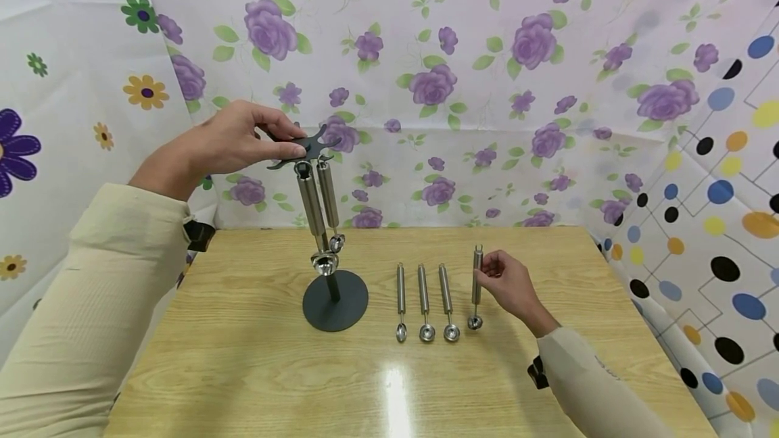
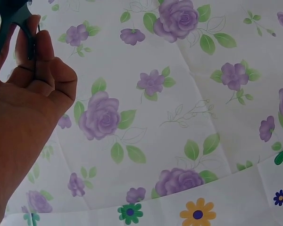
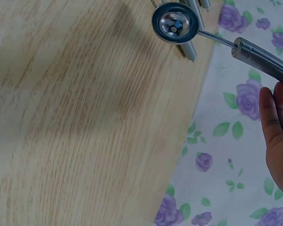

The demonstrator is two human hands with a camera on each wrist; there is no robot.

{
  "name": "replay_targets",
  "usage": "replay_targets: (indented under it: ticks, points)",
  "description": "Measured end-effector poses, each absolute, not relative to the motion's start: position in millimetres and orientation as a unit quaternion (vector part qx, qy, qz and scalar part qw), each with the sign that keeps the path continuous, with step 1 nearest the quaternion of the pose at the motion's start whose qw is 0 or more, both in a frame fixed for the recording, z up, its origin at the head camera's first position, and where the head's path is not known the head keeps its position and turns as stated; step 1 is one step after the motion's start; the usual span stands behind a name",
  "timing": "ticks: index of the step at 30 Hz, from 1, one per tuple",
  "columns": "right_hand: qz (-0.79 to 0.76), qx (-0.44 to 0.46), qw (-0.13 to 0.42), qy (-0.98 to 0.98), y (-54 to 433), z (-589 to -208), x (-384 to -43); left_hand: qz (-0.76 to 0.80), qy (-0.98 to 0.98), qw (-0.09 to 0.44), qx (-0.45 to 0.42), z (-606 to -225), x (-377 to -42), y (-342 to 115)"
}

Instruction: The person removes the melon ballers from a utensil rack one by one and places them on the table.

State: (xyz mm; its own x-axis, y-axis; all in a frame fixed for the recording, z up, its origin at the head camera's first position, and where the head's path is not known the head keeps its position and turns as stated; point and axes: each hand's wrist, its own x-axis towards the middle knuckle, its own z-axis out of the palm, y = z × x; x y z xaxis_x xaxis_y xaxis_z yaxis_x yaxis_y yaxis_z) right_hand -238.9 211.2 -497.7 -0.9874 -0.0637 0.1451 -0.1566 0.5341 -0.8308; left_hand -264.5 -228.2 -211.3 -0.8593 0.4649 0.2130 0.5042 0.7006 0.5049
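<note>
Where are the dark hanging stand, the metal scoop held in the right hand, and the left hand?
Dark hanging stand (image 1: 337, 314): head view, on its round base.
Held metal scoop (image 1: 477, 295): head view, on its handle.
Left hand (image 1: 240, 137): head view, mid-hand.

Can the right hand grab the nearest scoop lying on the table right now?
Probably not cleanly: the right hand pinches another scoop, though nothing appears to cover the nearest lying scoop.

Glare on the table (image 1: 255, 377) — wrist views dimmer.
</note>
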Motion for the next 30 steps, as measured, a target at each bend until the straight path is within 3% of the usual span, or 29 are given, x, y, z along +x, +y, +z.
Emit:
replay_targets:
  ticks: [30]
  points:
    - [0.471, 0.025, 0.034, -0.881, 217, -534, -258, -0.307, -0.915, 0.031, -0.258, -216, -266, -230]
